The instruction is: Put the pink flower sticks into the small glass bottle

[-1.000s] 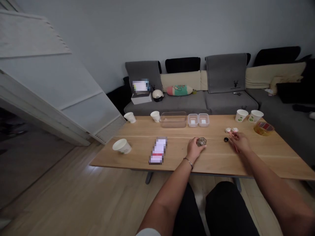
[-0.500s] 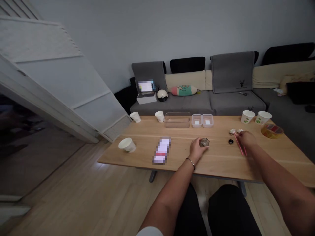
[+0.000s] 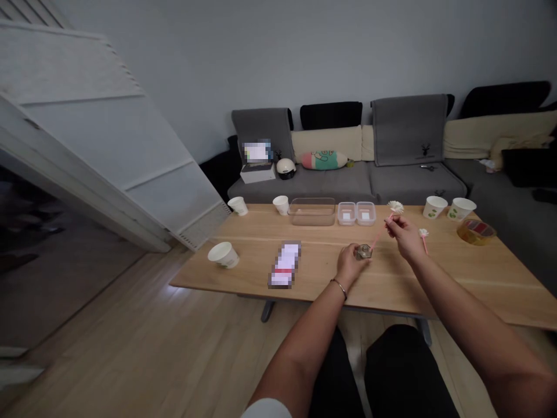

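Pink stem (image 3: 378, 235) angled across the table here, pinched between the thumb and fingertips of the right hand (image 3: 405, 238), a white artificial daisy (image 3: 395, 206) standing at its top end above the knuckles. Look at that long axis: it slants from upper right down to lower left, and its lower tip comes to just beside the small faceted glass bottle (image 3: 363, 251) near the middle of the frame. Touching? From this view I cannot tell. The left hand (image 3: 350, 264), a thin metal bangle (image 3: 338, 288) on its wrist, is the nearer one, fingers curled closed around that bottle, which sits on the light wooden tabletop (image 3: 391, 293). The right hand is just up and to the right of it, raised off the wood. Over to the right, a second daisy (image 3: 423, 233) on its own pink stem lies on the table, with a roll of amber packing tape (image 3: 476, 232) beyond it and two paper cups (image 3: 435, 206) at the far edge. Along that edge, too, a pair of small clear plastic tubs (image 3: 347, 213) and a clear tray (image 3: 311, 212).
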`<act>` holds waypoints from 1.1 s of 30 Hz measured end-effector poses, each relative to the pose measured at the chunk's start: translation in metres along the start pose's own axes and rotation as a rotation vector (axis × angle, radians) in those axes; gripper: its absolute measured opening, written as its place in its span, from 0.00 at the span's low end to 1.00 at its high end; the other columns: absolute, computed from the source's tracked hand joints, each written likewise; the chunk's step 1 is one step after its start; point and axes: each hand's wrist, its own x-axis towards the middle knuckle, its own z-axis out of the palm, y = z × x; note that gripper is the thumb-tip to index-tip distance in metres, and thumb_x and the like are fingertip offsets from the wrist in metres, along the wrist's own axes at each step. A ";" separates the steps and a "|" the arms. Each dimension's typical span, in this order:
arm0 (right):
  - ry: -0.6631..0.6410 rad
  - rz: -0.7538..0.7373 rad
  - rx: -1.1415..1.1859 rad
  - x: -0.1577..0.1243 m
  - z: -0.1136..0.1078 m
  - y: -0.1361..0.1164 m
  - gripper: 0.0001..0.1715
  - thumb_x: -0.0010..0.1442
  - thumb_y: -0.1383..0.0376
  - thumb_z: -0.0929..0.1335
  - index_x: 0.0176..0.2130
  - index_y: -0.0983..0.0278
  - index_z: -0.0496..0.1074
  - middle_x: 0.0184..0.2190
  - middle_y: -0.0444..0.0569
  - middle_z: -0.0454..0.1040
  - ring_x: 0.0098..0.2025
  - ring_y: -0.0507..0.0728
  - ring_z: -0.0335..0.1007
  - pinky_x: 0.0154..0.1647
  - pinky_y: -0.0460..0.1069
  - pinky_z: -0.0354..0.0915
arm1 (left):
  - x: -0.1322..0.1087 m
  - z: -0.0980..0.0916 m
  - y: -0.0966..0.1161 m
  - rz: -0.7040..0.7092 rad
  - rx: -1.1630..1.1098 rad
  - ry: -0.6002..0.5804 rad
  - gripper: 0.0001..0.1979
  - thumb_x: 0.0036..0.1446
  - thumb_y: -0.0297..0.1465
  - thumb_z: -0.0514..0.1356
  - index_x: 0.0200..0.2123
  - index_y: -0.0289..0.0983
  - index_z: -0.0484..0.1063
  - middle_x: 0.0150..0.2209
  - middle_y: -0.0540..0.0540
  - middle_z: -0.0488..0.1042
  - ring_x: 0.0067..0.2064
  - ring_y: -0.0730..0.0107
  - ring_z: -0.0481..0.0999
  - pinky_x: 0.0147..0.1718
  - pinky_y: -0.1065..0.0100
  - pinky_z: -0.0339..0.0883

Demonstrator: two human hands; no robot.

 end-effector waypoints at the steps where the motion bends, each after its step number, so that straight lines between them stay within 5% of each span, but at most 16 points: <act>1: 0.008 -0.025 -0.007 -0.003 0.005 -0.001 0.22 0.48 0.45 0.68 0.29 0.61 0.64 0.22 0.41 0.64 0.22 0.50 0.56 0.24 0.46 0.56 | -0.001 0.000 0.001 -0.001 0.002 -0.001 0.23 0.35 0.33 0.72 0.38 0.36 0.73 0.35 0.45 0.74 0.39 0.66 0.71 0.38 0.67 0.63; 8: -0.009 -0.101 -0.148 -0.009 0.016 -0.001 0.23 0.52 0.45 0.65 0.30 0.62 0.65 0.25 0.44 0.67 0.27 0.51 0.61 0.30 0.47 0.61 | -0.001 -0.001 -0.002 0.008 -0.008 0.010 0.23 0.35 0.34 0.72 0.38 0.36 0.72 0.35 0.45 0.74 0.38 0.66 0.71 0.37 0.68 0.62; 13: -0.171 -0.142 -0.270 -0.009 0.026 0.012 0.22 0.55 0.47 0.63 0.28 0.63 0.67 0.24 0.45 0.69 0.29 0.53 0.63 0.32 0.48 0.62 | 0.000 0.002 -0.006 0.019 0.006 0.009 0.24 0.35 0.35 0.72 0.38 0.36 0.72 0.34 0.46 0.74 0.37 0.67 0.70 0.36 0.68 0.62; 16: -0.273 -0.139 -0.430 -0.010 0.035 0.024 0.20 0.59 0.51 0.63 0.36 0.65 0.72 0.34 0.49 0.73 0.35 0.55 0.68 0.36 0.49 0.65 | 0.001 0.005 -0.009 0.025 -0.008 -0.001 0.23 0.35 0.36 0.72 0.37 0.36 0.72 0.34 0.47 0.74 0.36 0.68 0.70 0.35 0.69 0.61; 20: -0.255 -0.125 -0.538 -0.008 0.035 0.035 0.19 0.62 0.58 0.65 0.50 0.64 0.68 0.49 0.51 0.69 0.46 0.57 0.68 0.45 0.56 0.68 | 0.002 0.007 -0.013 0.028 -0.039 -0.010 0.22 0.35 0.36 0.72 0.35 0.36 0.72 0.32 0.48 0.73 0.34 0.69 0.69 0.35 0.69 0.61; 23: -0.211 -0.106 -0.561 0.000 0.013 0.038 0.18 0.63 0.59 0.64 0.51 0.64 0.68 0.49 0.52 0.69 0.46 0.57 0.69 0.46 0.56 0.68 | 0.001 0.006 -0.012 0.003 -0.036 0.005 0.22 0.35 0.34 0.72 0.36 0.36 0.72 0.33 0.47 0.73 0.35 0.69 0.69 0.36 0.69 0.61; 26: -0.102 -0.037 -0.629 0.012 -0.029 0.043 0.17 0.63 0.58 0.62 0.41 0.67 0.74 0.38 0.54 0.75 0.39 0.58 0.70 0.39 0.52 0.66 | 0.000 0.003 -0.010 -0.011 -0.042 0.009 0.22 0.35 0.33 0.72 0.36 0.36 0.72 0.34 0.46 0.74 0.37 0.68 0.70 0.37 0.68 0.62; 29: 0.179 0.210 -0.878 0.022 -0.073 0.055 0.13 0.58 0.61 0.65 0.34 0.68 0.74 0.31 0.55 0.76 0.32 0.58 0.71 0.33 0.49 0.63 | 0.000 -0.001 -0.007 -0.018 -0.048 0.003 0.22 0.36 0.33 0.72 0.36 0.36 0.72 0.35 0.46 0.74 0.37 0.67 0.70 0.38 0.67 0.63; 33: 0.146 0.426 -1.089 0.027 -0.106 0.073 0.14 0.56 0.58 0.67 0.32 0.68 0.73 0.30 0.59 0.76 0.32 0.61 0.72 0.30 0.51 0.62 | 0.000 -0.004 -0.005 -0.036 -0.040 -0.005 0.22 0.36 0.33 0.72 0.37 0.36 0.73 0.35 0.45 0.74 0.37 0.67 0.70 0.38 0.67 0.63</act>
